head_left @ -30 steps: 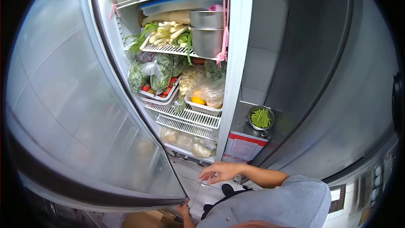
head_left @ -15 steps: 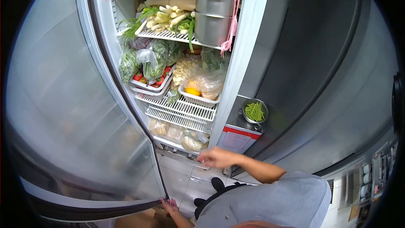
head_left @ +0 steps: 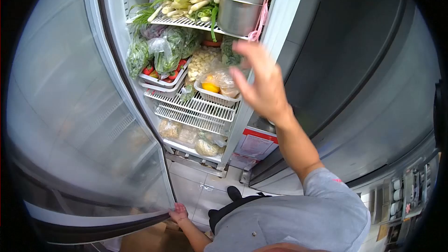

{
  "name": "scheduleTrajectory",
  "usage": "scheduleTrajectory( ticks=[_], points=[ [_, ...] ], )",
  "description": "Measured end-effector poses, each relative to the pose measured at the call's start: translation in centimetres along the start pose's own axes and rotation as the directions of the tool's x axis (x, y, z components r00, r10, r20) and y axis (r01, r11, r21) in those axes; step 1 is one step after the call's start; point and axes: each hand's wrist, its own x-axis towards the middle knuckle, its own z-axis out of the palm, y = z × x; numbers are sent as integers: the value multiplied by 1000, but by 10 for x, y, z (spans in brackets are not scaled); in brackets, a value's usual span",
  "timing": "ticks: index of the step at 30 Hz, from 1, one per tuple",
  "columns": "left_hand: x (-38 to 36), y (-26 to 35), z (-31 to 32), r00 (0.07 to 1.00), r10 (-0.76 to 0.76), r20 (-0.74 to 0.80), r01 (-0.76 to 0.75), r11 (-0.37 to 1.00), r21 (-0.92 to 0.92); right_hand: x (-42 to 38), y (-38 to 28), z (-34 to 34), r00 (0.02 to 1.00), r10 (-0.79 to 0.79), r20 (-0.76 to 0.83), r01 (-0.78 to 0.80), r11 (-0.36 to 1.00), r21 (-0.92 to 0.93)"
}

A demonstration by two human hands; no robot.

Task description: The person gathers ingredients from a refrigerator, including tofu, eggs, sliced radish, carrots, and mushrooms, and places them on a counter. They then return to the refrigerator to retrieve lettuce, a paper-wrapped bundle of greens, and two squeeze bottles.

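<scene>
In the head view, the open door (head_left: 84, 102) fills 9 o'clock; at 7 o'clock the left hand (head_left: 178, 213) touches its free edge, though whether that grip pinches I cannot tell. At 2 o'clock the right hand (head_left: 263, 86), grip spread, hangs before the fridge (head_left: 285, 14), whose wide doorway leaves room toward the basket (head_left: 215, 97) at its 9 o'clock.

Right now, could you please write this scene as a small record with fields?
Left hand: at the edge of the open door
Right hand: raised before the fridge, nothing visible in it
Upper level: white-stemmed greens, metal containers
Middle level: bagged greens, basket with something yellow
Lowest level: clear bags, contents unclear
</scene>
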Motion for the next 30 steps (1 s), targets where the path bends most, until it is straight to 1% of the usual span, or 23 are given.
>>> scheduleTrajectory(
  ticks=[1,2,3,4,5,6,7,9,10,11,13,14,15,17,18,19,21,23,24,26,27,29,30],
  points=[
    [-48,-13,25,978,114,174,-158,951,264,26,1,-1,993,-61,-104,53,996,-73],
    [-96,-25,50,909,229,349,-383,787,483,54,3,-4,963,-207,-171,153,946,-286],
    [-144,-38,75,802,328,499,-589,571,572,78,6,-4,936,-292,-198,184,884,-430],
    [-180,-41,92,796,331,508,-597,571,564,99,15,1,918,-332,-216,155,803,-576],
    [-212,-42,106,497,359,790,-866,150,477,112,22,6,913,-340,-226,156,802,-576],
    [-234,-41,119,154,214,965,-937,-278,211,122,30,12,952,-268,-145,103,732,-673],
    [-249,-39,133,133,226,965,-942,-272,194,130,36,15,980,-186,-77,62,644,-762],
    [-269,-28,148,-187,100,977,-834,-542,-104,134,45,21,977,-200,-78,61,605,-794],
    [-265,-26,152,-143,169,975,-868,-495,-41,137,46,22,977,-201,-68,58,561,-826],
    [-261,-28,154,-159,176,972,-863,-502,-50,139,49,22,974,-209,-84,51,567,-822],
    [-257,-42,157,-148,112,983,-893,-442,-84,143,55,18,992,-128,-7,79,653,-753],
    [-260,-49,161,-90,103,991,-938,-342,-50,144,56,16,988,-152,-1,106,692,-714],
    [-262,-51,163,-102,106,989,-936,-346,-59,145,59,15,987,-158,-12,103,694,-713],
    [-263,-52,170,90,181,979,-985,-130,114,145,55,12,983,-180,44,169,773,-611],
    [-260,-49,174,152,207,966,-976,-121,179,145,54,12,977,-215,13,182,790,-585],
    [-258,-47,180,164,211,964,-973,-125,193,145,54,11,978,-208,21,182,797,-576],
    [-263,-49,200,133,279,951,-977,-123,172,148,51,8,946,-324,-23,266,814,-516],
    [-284,-57,221,72,226,971,-997,-16,77,144,33,6,953,-302,-20,258,846,-467],
    [-300,-63,229,76,239,968,-996,-20,84,143,22,3,934,-356,-38,309,855,-418],
    [-334,-73,243,-25,113,993,-1000,3,-26,140,5,-3,882,-459,-107,407,857,-316],
    [-344,-76,247,-21,123,992,-1000,-7,-21,135,-6,-5,882,-457,-112,408,862,-302],
    [-360,-81,252,-94,-38,995,-982,170,-87,118,-30,-7,874,-465,-141,442,882,-164],
    [-369,-83,253,-83,-27,996,-984,160,-77,105,-39,-2,870,-471,-148,463,882,-85]
  ],
)
